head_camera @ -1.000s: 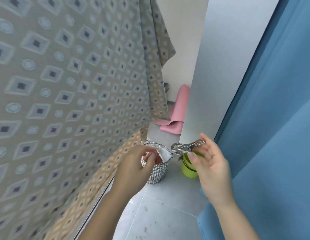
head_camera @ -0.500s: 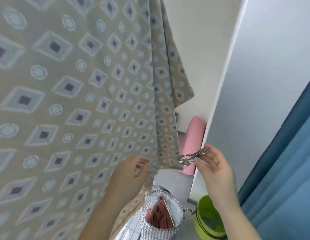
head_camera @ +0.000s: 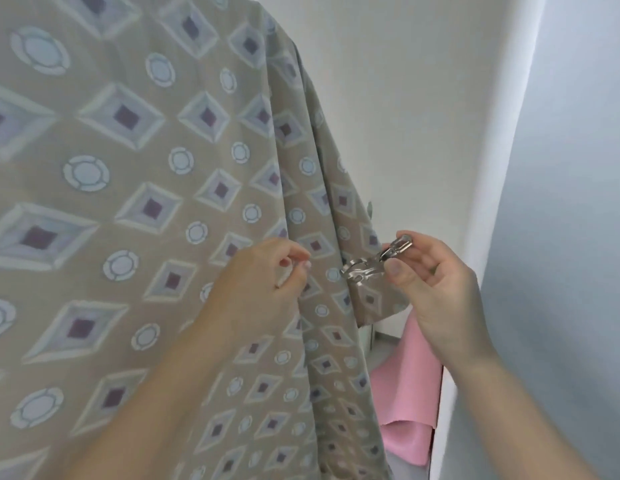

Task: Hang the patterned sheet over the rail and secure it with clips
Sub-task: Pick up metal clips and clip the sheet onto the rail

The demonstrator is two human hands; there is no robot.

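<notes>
- My right hand [head_camera: 436, 289] is nearest. Its thumb and forefinger are clamped on the handle end of a silver metal spring clip [head_camera: 365, 266], the other fingers loosely curled behind.
- A second ago that clip hung over the houndstooth basket and green bucket on the floor. Both have dropped out of view and the clip is up at the cloth, its nose pointing left.
- My left hand [head_camera: 256, 282] has come up from the basket. Its fingertips are drawn together against the fabric, but I cannot tell whether they pinch a fold, hold something small, or nothing.
- The beige sheet patterned with diamonds and circles [head_camera: 128, 168] already hangs in folds from above, and the rail itself is out of sight. The clip overlaps its right-hand edge, though I cannot tell if it bites.
- I judge fetching is over and clipping comes next, probably higher up.
- Beyond, a pink cloth [head_camera: 405, 386] hangs by the white wall [head_camera: 405, 98].
</notes>
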